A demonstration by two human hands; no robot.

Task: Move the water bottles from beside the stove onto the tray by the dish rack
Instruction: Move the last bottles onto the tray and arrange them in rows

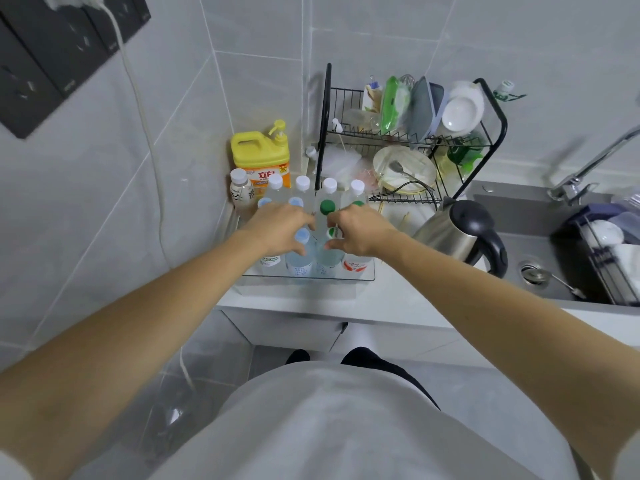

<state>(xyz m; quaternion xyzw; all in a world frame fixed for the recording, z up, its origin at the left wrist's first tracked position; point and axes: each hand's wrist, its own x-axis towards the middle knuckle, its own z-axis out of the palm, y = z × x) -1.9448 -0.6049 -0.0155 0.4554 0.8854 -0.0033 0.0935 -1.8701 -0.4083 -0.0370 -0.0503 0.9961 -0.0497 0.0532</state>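
Both hands were over the clear tray (367,277), which sat on the white surface (398,299) just left of the dish rack (485,133) and was already crowded with upright water bottles. The left hand (277,228) had its grip clamped on the neck of a blue-capped bottle (302,236) in the front row, fingers curled around it just under the cap. The right hand (360,232) pinched a green-and-white-capped bottle (333,233) right beside it, thumb and fingers closed at the cap. These 2 bottles appeared to be going into the last front slots, so the step in hand was judged to be setting them down. To do it well, each bottle needed lowering straight, base flat on the tray floor, without nudging the green-capped bottle (327,206) behind or the row of 4 white caps (302,182) at the back. Releasing 1 hand at a time would be wiser, since the necks stood nearly touching. The kettle (460,233) sat near the right wrist; withdrawing upward first would avoid it.
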